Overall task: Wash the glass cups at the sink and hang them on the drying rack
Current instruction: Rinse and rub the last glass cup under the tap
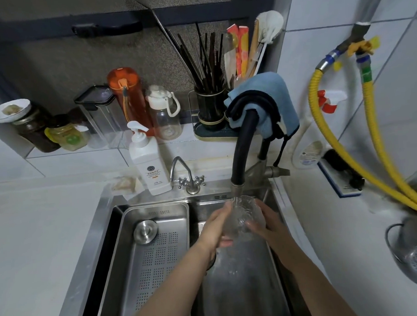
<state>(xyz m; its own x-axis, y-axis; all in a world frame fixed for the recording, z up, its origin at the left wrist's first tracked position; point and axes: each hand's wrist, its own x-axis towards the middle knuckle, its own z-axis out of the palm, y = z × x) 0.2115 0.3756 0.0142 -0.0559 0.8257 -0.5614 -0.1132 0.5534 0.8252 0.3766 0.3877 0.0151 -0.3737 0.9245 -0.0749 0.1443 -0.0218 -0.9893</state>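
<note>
**Glass cup under running tap, both hands on it**

Glass cup (244, 218) held over the right basin of the sink (161, 301), directly beneath the spout of the black faucet (244, 142). Water runs from the spout into the cup mouth. Cup clear, patterned surface, tilted slightly toward the person.

Left hand (216, 226) grasps the cup from its left side, fingers curled round the lower wall and base. Right hand (269, 223) grasps from the right, fingers wrapped on the near wall. Both forearms reach in from the sink's near edge.

Left half of the sink: a steel drain tray (126, 269), perforated floor, with a round steel plug (145, 231) lying at its far left corner.

Back edge of the sink: white pump bottle (148, 160) at the left of a small two-handled tap (188, 176). Blue cloth (264, 100) draped over the faucet's arch.

Ledge behind: jars, an orange bottle (126, 94), a clear bottle with white lid (163, 114), a black holder of chopsticks (210, 105).

Right worktop: steel colander (414, 251) at the right edge, yellow hoses (378, 138) running down the wall tiles.
</note>
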